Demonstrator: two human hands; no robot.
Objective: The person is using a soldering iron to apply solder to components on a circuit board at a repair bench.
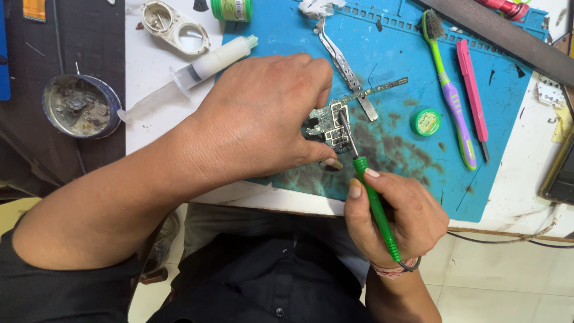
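Two bare hands meet over a small circuit board [330, 124] lying on the blue work mat [508, 96], toward the mat's near edge. The left hand [263, 116] lies palm down with fingers curled together, pressing the board's left end against the mat; it hides that end, so how far the board runs beneath the fingers cannot be told. The right hand [397, 212], just off the bench's near edge, pinches a green-handled tool [375, 206] between thumb and fingers, and the thin metal tip slants up-left onto the board's middle. Whether the tip touches a part or the bare board is too small to make out. Beyond the board, steel tweezers [347, 69] lie across a thin strip reaching toward the mat's middle. A small round green tin [426, 122] sits right of the board, then a green and purple toothbrush [448, 90] and a pink tool [472, 96]. A syringe [191, 72] lies across the mat's far left corner, partly behind the left hand. At the bench's left edge stands a round metal dish [81, 106] of scraps, hard to identify.
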